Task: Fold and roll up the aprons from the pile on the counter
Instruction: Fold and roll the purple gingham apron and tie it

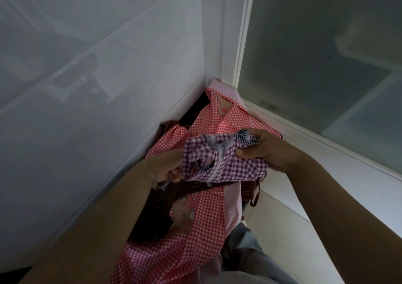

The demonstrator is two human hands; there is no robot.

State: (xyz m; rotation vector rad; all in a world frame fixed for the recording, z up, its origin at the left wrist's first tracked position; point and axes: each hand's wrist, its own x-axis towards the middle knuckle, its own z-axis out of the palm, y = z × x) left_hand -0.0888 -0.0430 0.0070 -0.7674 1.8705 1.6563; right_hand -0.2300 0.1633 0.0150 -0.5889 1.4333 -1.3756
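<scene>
A bunched purple-and-white gingham apron with a striped trim is held above the pile, between both hands. My left hand grips its left edge, fingers curled into the cloth. My right hand pinches its right side, thumb underneath. Below and behind lies a pile of red-and-white gingham aprons with pink trim and cartoon animal patches. A dark brown striped apron lies among them, partly hidden by my left forearm.
The pile fills a narrow corner between a white wall on the left and a frosted glass window with a white sill on the right. A brown apron strap hangs at the pile's right edge. Grey clothing shows below.
</scene>
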